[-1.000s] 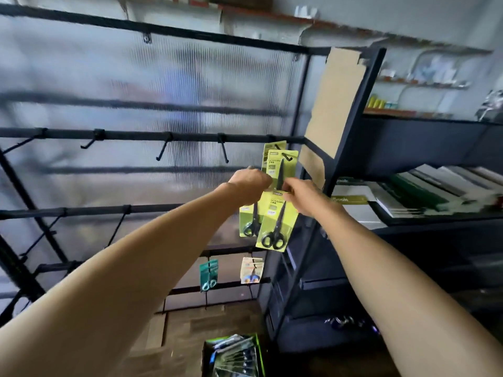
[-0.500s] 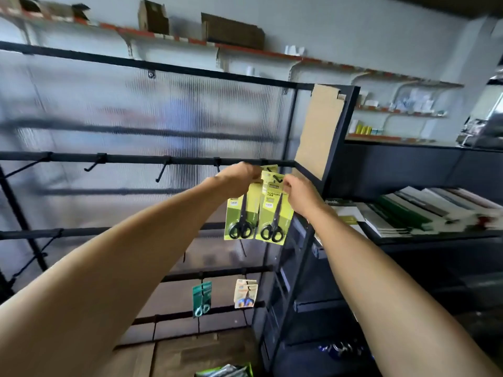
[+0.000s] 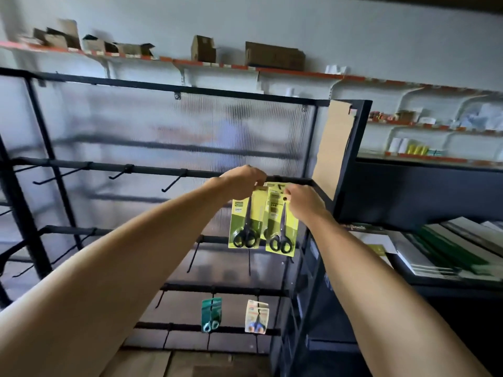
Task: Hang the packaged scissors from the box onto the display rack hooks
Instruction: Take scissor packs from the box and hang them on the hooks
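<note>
A black display rack (image 3: 152, 170) with bare hooks stands before frosted panels. At its right end the left hand (image 3: 242, 180) pinches the top of one yellow scissors pack (image 3: 245, 224); the right hand (image 3: 302, 202) pinches another pack (image 3: 281, 229). Line each hang-hole with its hook, then slide back. Since half a second ago, both packs are higher, nearer the rail.

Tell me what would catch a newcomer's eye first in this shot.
Two bright yellow-green scissor packs at centre frame, pinched at their tops by the left hand and right hand up at a black rack bar. Bare hooks jut from that bar to the left, and two smaller packs hang lower down.
</note>
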Tool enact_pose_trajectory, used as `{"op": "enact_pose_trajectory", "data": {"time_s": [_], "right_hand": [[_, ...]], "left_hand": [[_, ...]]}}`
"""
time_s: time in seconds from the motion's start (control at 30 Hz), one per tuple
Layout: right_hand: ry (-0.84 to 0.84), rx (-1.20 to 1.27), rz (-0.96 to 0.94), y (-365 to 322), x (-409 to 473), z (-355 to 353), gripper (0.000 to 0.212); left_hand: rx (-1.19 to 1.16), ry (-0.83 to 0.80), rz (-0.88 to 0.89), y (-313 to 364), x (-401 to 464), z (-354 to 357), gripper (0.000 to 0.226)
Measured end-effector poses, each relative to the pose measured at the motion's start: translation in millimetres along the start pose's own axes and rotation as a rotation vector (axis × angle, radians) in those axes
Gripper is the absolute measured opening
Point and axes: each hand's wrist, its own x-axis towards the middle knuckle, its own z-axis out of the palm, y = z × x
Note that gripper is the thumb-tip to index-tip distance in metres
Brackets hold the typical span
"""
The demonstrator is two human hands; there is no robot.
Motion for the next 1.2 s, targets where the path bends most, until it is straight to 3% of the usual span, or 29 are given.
{"op": "enact_pose_trajectory", "data": {"time_s": [0.17,0.27,0.4,0.53,0.63,0.97,1.2], "right_hand": [[0.101,-0.177,0.020,7,4,5,0.015],[0.179,-0.124,0.010,11,3,-1,0.014],[0.103,0.111,-0.080,17,-2,-18,0.026],[-0.039,0.251,-0.182,22,-9,-31,0.014],[-0.052,0.236,-0.217,24,-16,-31,0.013],[-0.035,0.356,-0.051,37,-29,-11,0.007],[0.013,0.442,0.085,33,-26,-3,0.018]], "left_hand": [[-0.017,-0.007,-0.022,7,7,5,0.022],[0.022,-0.016,-0.014,14,8,5,0.016],[0.027,0.003,-0.027,26,9,7,0.018],[-0.002,-0.009,-0.008,38,12,8,0.016],[-0.035,-0.013,0.015,49,17,10,0.011],[-0.028,0.001,-0.052,48,18,15,0.021],[0.053,-0.031,-0.111,38,7,21,0.018]]}}
